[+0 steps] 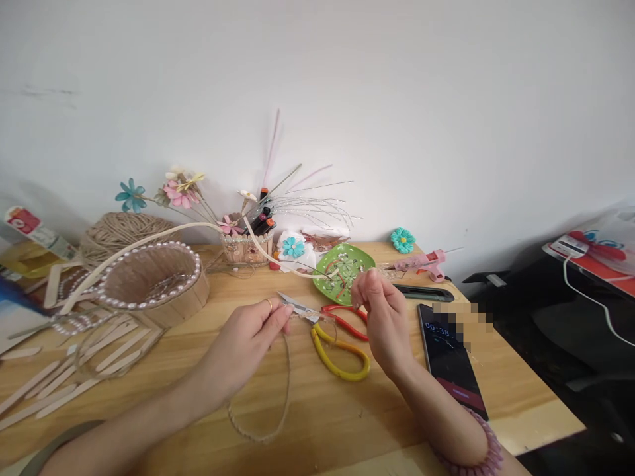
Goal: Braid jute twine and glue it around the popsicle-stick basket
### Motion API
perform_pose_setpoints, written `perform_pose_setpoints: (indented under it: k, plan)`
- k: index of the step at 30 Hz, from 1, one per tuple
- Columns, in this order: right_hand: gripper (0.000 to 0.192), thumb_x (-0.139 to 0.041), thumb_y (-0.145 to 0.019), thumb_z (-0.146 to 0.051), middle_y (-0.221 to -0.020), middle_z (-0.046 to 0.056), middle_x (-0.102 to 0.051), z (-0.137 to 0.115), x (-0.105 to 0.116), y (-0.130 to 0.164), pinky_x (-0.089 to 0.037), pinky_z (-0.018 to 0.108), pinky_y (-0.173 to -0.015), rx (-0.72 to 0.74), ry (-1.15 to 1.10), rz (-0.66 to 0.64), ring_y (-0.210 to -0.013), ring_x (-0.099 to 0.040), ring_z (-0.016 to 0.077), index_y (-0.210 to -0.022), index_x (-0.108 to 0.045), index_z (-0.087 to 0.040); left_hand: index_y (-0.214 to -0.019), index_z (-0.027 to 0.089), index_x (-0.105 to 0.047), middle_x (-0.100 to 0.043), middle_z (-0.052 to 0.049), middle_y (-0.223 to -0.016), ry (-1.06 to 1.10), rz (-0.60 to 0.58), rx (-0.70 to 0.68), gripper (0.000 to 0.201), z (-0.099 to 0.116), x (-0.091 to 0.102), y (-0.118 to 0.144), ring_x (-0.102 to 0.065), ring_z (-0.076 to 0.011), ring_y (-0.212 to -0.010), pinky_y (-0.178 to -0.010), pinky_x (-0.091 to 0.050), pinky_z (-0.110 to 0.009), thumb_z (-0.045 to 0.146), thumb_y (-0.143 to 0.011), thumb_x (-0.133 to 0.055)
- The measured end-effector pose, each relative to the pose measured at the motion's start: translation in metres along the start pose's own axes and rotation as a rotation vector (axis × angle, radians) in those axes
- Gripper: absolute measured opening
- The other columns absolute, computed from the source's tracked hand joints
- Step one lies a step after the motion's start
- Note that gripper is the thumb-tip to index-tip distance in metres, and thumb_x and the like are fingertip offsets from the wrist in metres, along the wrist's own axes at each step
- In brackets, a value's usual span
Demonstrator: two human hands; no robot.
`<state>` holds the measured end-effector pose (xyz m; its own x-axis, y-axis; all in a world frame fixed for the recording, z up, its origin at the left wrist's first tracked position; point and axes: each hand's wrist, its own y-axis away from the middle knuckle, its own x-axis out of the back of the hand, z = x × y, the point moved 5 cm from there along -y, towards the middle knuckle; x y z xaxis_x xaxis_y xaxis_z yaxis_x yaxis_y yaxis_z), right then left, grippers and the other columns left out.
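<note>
My left hand [248, 340] pinches a length of jute twine [285, 390] near its upper end; the twine loops down over the wooden table [347, 430] toward me. My right hand [381, 314] is raised just right of it with fingers pinched together near the green dish [342, 268], holding something small that I cannot make out. Between the hands lie yellow-handled snips [337, 350] and red-handled pliers [347, 320], both untouched.
A round stick basket trimmed with pearls [159, 281] stands at left, with loose wooden sticks [64, 383] in front. A twine ball [119, 231], a flower pot holder [245, 244], a pink glue gun [421, 263] and a phone [449, 360] also sit on the table.
</note>
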<state>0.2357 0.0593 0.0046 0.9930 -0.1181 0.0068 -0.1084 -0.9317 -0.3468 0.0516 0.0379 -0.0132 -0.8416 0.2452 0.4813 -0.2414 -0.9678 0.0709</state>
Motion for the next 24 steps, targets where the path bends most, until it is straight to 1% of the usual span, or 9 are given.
perform_pose_setpoints:
  k: [5, 9, 11, 13, 16, 17, 19, 21, 24]
  plan:
    - [0.032, -0.042, -0.090, -0.042, -0.064, -0.002, -0.041, -0.011, 0.001, 0.005, -0.035, 0.024, -0.056, 0.079, 0.052, -0.021, -0.059, -0.038, 0.0117, -0.067, -0.043, -0.020, -0.068, 0.018, -0.053, -0.053, 0.004, -0.060, 0.252, 0.008, 0.052, 0.027, -0.002, 0.000, -0.006, -0.046, -0.0104, -0.052, -0.051, -0.037, -0.023, 0.040, -0.082, -0.046]
    - [0.024, -0.047, -0.088, -0.038, -0.067, -0.001, -0.047, -0.014, -0.009, 0.011, -0.039, 0.023, -0.057, 0.070, 0.133, -0.161, -0.061, -0.044, 0.0121, -0.074, -0.049, -0.019, -0.074, 0.016, -0.057, -0.058, 0.002, -0.063, 0.316, 0.098, 0.055, 0.020, -0.001, 0.006, -0.008, -0.051, -0.0106, -0.054, -0.055, -0.043, -0.024, 0.035, -0.077, -0.052]
    - [0.025, -0.046, -0.089, -0.036, -0.065, -0.001, -0.049, -0.014, -0.012, 0.016, -0.038, 0.023, -0.056, 0.058, 0.173, -0.219, -0.060, -0.046, 0.0118, -0.072, -0.051, -0.019, -0.077, 0.017, -0.059, -0.061, 0.002, -0.064, 0.326, 0.130, 0.048, 0.018, -0.001, 0.008, -0.008, -0.053, -0.0114, -0.057, -0.059, -0.046, -0.025, 0.034, -0.076, -0.054]
    - [0.034, -0.043, -0.090, -0.037, -0.058, -0.001, -0.047, -0.013, -0.015, 0.019, -0.035, 0.023, -0.053, 0.036, 0.210, -0.263, -0.055, -0.043, 0.0107, -0.063, -0.050, -0.018, -0.080, 0.017, -0.061, -0.064, 0.001, -0.068, 0.343, 0.149, 0.052, 0.018, -0.002, 0.008, -0.008, -0.057, -0.0126, -0.061, -0.062, -0.048, -0.026, 0.033, -0.075, -0.056]
    - [0.046, -0.044, -0.087, -0.044, -0.047, -0.003, -0.041, -0.004, -0.021, 0.021, -0.029, 0.023, -0.046, -0.110, 0.204, -0.348, -0.046, -0.036, 0.0085, -0.050, -0.049, -0.016, -0.079, 0.018, -0.061, -0.068, -0.001, -0.075, 0.371, 0.170, 0.074, 0.018, -0.004, 0.007, -0.008, -0.062, -0.0156, -0.070, -0.068, -0.051, -0.029, 0.033, -0.070, -0.060]
    - [0.044, -0.048, -0.084, -0.045, -0.048, -0.003, -0.043, 0.000, -0.024, 0.021, -0.028, 0.022, -0.044, -0.178, 0.170, -0.377, -0.046, -0.035, 0.0082, -0.052, -0.053, -0.016, -0.078, 0.018, -0.061, -0.069, -0.002, -0.077, 0.377, 0.169, 0.078, 0.018, -0.004, 0.006, -0.008, -0.063, -0.0167, -0.072, -0.069, -0.051, -0.030, 0.033, -0.068, -0.061]
    - [0.033, -0.059, -0.076, -0.046, -0.057, -0.001, -0.050, 0.007, -0.030, 0.020, -0.027, 0.021, -0.042, -0.305, 0.050, -0.404, -0.047, -0.036, 0.0076, -0.066, -0.065, -0.015, -0.077, 0.018, -0.061, -0.069, -0.003, -0.079, 0.377, 0.165, 0.081, 0.018, -0.003, 0.005, -0.007, -0.064, -0.0181, -0.075, -0.070, -0.051, -0.031, 0.033, -0.066, -0.062]
    - [0.029, -0.066, -0.070, -0.043, -0.066, -0.001, -0.055, 0.013, -0.032, 0.019, -0.029, 0.019, -0.043, -0.398, -0.099, -0.366, -0.048, -0.037, 0.0065, -0.083, -0.069, -0.017, -0.077, 0.018, -0.060, -0.069, -0.003, -0.078, 0.376, 0.162, 0.082, 0.018, -0.002, 0.003, -0.007, -0.064, -0.0184, -0.076, -0.070, -0.052, -0.032, 0.031, -0.065, -0.063]
    - [0.024, -0.070, -0.069, -0.038, -0.065, -0.002, -0.055, 0.018, -0.032, 0.018, -0.030, 0.018, -0.045, -0.446, -0.264, -0.281, -0.047, -0.036, 0.0047, -0.084, -0.071, -0.019, -0.085, 0.018, -0.062, -0.069, -0.001, -0.075, 0.359, 0.143, 0.064, 0.022, 0.000, 0.002, -0.005, -0.064, -0.0172, -0.074, -0.070, -0.051, -0.030, 0.028, -0.066, -0.063]
